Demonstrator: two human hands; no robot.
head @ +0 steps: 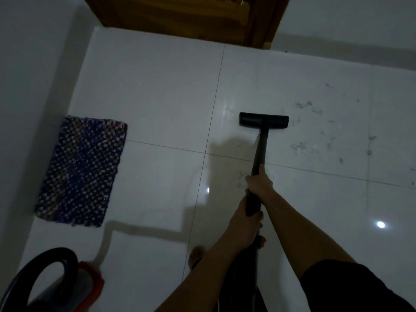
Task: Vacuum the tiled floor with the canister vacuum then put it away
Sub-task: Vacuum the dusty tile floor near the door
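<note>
The black floor head [263, 120] of the vacuum lies flat on the white tiled floor [157, 97] near the middle of the view. Its black wand [261, 149] runs back toward me. My right hand [258, 182] grips the wand farther along, and my left hand [246, 221] grips it just behind, closer to my body. The canister [67, 282], red-orange with a black loop handle, stands at the bottom left. Strands of hair and dust [304, 105] lie scattered on the tiles to the right of the floor head.
A blue woven mat [83, 170] lies by the left wall [27, 86]. A brown wooden door [180, 16] closes the far end. My bare foot [195, 255] stands on the tiles below the hands. Another wall [349, 23] runs along the back right.
</note>
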